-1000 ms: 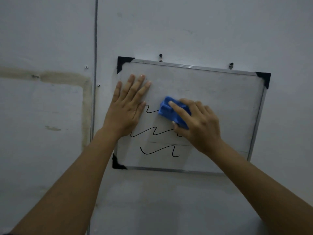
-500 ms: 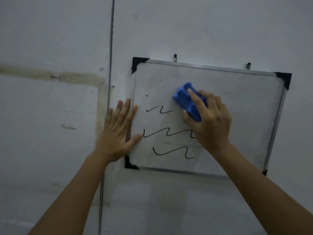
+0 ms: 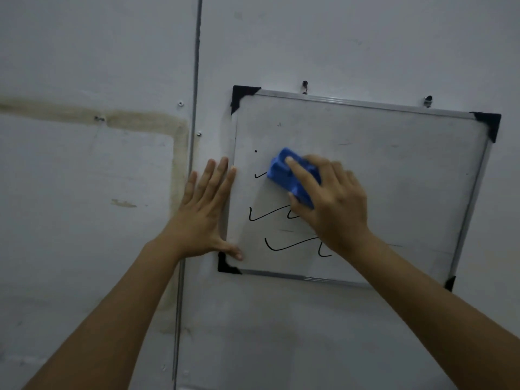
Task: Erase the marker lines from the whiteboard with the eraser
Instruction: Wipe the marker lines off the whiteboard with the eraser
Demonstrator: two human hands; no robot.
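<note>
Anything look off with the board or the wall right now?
The whiteboard hangs askew, its top edge sloping down to the right. On the wall left of it, a brownish L-shaped stain stands out. Otherwise nothing odd: the right hand holds the eraser.

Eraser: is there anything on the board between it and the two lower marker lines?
Nothing visible. The eraser sits above both lines on bare whiteboard; only the right hand holding it covers their right parts.
</note>
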